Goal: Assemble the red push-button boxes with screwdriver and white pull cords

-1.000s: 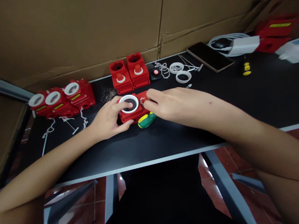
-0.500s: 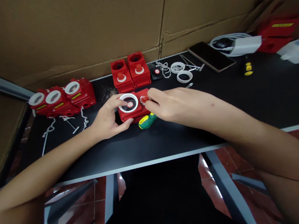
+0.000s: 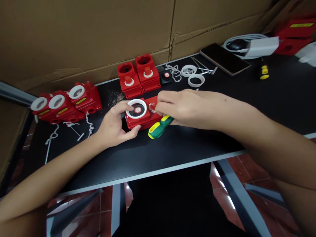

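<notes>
In front of me lies a red box (image 3: 142, 123) with a round window inside a white ring (image 3: 144, 112) and a red knob (image 3: 152, 106). My left hand (image 3: 115, 126) grips its left end, a finger on the ring and the thumb at the front side. Over the box's right end is my right hand (image 3: 181, 107), fingers bent together beside the knob. A green and yellow screwdriver handle (image 3: 159, 127) sticks out under that hand; its other end is hidden. What the right fingertips pinch is too hidden to tell.
Two red boxes (image 3: 150, 80) stand behind, and several with white rings (image 3: 85, 97) at the left. White rings (image 3: 196, 80), a phone (image 3: 224, 59), a white charger (image 3: 263, 46) and a yellow-black screwdriver (image 3: 264, 71) lie at the back right. Cardboard (image 3: 98, 36) rises behind the table.
The screwdriver handle has swung slightly and shows more beneath my right hand. My right hand has shifted a little over the box's right end. My left hand keeps its grip.
</notes>
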Available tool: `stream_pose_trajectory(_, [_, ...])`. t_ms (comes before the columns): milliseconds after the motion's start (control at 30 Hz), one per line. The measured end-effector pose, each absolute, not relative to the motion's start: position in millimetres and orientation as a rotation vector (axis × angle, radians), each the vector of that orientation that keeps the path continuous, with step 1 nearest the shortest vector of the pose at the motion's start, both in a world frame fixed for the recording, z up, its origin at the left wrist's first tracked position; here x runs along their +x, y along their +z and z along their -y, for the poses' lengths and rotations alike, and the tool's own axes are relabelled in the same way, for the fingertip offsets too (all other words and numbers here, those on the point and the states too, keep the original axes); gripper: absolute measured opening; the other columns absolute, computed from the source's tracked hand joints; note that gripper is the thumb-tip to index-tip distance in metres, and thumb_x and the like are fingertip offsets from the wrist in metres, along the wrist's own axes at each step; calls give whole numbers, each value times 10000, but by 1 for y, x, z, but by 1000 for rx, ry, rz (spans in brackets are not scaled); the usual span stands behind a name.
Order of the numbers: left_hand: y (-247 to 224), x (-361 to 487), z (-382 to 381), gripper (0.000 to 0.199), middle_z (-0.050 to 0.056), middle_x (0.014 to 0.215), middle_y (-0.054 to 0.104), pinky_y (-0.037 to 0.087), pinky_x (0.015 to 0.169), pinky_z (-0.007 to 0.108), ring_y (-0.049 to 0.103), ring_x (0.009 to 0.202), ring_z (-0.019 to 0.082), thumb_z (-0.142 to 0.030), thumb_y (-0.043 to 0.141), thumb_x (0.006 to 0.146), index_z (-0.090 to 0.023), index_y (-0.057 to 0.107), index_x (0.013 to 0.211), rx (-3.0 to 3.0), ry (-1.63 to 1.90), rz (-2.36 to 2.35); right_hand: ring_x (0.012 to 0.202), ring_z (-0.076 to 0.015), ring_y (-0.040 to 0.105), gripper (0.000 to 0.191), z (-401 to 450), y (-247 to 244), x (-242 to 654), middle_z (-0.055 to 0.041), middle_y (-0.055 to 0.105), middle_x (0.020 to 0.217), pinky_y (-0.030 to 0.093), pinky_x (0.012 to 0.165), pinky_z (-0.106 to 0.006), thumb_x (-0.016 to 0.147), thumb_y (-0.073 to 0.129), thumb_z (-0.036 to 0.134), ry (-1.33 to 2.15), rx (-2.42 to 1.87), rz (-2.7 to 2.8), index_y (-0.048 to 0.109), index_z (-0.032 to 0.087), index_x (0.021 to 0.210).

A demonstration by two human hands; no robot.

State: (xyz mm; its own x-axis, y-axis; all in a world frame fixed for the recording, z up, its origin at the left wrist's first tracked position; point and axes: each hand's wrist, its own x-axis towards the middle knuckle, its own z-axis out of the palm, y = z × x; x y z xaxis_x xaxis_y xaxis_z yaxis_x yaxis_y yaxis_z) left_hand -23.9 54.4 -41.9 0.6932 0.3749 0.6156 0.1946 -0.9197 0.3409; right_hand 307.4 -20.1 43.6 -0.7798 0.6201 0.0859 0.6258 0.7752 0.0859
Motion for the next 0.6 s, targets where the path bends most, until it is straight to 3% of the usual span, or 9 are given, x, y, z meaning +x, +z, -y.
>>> stream_pose_trajectory(100, [-41, -22, -52, 641, 129, 1517, 774, 746, 1135, 572, 847, 1348, 362, -406, 911, 1049, -347, 538, 1567, 2653, 1053, -469, 815, -181, 615, 154, 17, 47, 307, -145, 733, 1246, 378, 721, -326, 1130, 690, 136, -110, -1060, 2903, 729, 106, 1276])
stream_pose_trajectory(300, [-40, -24, -48, 664, 138, 1537, 765, 753, 1122, 606, 842, 1358, 371, -417, 889, 1027, -364, 481, 1548, 2683, 933, -620, 686, -143, 513, 217, 24, 49, 299, -153, 750, 1219, 270, 666, -349, 1173, 517, 56, -251, -1138, 2933, 720, 109, 1226])
stream_pose_trajectory(433, [-39, -24, -49, 647, 143, 1546, 759, 745, 1128, 601, 835, 1372, 370, -401, 877, 1030, -365, 477, 1537, 2671, 936, -599, 730, -162, 577, 161, 25, 50, 300, -159, 757, 1243, 284, 693, -349, 1141, 653, 87, -143, -1152, 2919, 737, 105, 1278])
stream_pose_trajectory(600, [-37, -24, -50, 629, 145, 1560, 757, 740, 1131, 593, 827, 1395, 373, -392, 886, 1021, -364, 491, 1511, 2674, 916, -575, 832, -199, 623, 225, 22, 49, 305, -124, 754, 1184, 378, 761, -336, 1051, 821, 180, 96, -1189, 2837, 760, 112, 1256])
